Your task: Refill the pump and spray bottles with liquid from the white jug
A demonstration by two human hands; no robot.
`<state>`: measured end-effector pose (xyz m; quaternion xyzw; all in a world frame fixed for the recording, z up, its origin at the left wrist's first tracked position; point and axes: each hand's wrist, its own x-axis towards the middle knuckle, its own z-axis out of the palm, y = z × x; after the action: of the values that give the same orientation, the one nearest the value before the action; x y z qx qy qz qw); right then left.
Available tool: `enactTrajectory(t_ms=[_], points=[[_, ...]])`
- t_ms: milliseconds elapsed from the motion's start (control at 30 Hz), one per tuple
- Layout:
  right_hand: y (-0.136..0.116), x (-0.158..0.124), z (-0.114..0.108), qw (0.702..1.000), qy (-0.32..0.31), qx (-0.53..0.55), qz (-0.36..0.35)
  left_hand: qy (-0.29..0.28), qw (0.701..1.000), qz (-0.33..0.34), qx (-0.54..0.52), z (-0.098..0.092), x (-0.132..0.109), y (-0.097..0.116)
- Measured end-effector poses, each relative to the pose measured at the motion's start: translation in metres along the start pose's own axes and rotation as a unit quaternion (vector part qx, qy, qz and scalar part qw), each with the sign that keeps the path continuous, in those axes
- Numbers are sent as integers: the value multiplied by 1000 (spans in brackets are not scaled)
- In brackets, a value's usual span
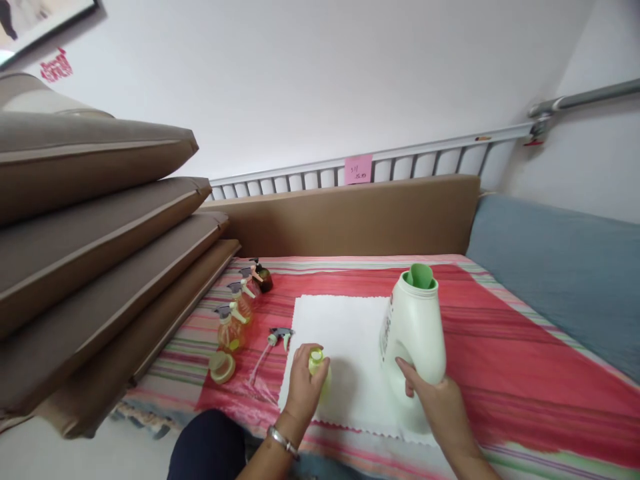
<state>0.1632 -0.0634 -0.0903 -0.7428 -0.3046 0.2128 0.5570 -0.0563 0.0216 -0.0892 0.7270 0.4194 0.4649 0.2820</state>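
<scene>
My left hand is wrapped round the upper part of a small, clear yellow-green bottle, whose mouth is uncovered at the top. Through the handle of a big pale green-white detergent jug go the fingers of my right hand. The jug has a green pouring spout and no cap on it; it stands nearly upright over the white cloth. Whether its base touches the cloth I cannot tell. A trigger spray head with a thin tube lies left of the cloth. Near it is a round pale green cap.
Several spray bottles stand in a row on the left of the striped red bedsheet. Stacked brown cushions rise at the left. Behind are a brown padded board and a radiator; a blue cushion leans at the right.
</scene>
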Motion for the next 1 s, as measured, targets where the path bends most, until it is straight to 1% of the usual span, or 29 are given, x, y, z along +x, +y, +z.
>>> enactTrajectory(t_ms=[133,267,400,533,667,767,867,1000], points=[[0,0,0,1000,4,4,-16,-3,1000,23,14,6,-4,-4],[-5,0,-1,1000,-3,7,-23,-6,999,42,19,6,-6,-1],[-10,0,-7,1000,-11,25,-9,-7,998,54,23,5,-14,-3],[-12,-2,-12,997,-19,68,10,-10,998,58,21,6,-19,-12],[-14,0,-10,996,11,88,22,-11,998,64,8,8,-16,-24],[-20,8,-11,993,46,106,3,-8,997,72,-5,11,-13,-33],[-30,15,-23,988,75,129,-23,-7,997,78,9,12,-11,-40],[-46,17,-53,984,86,144,-52,-10,997,76,33,12,-12,-46]])
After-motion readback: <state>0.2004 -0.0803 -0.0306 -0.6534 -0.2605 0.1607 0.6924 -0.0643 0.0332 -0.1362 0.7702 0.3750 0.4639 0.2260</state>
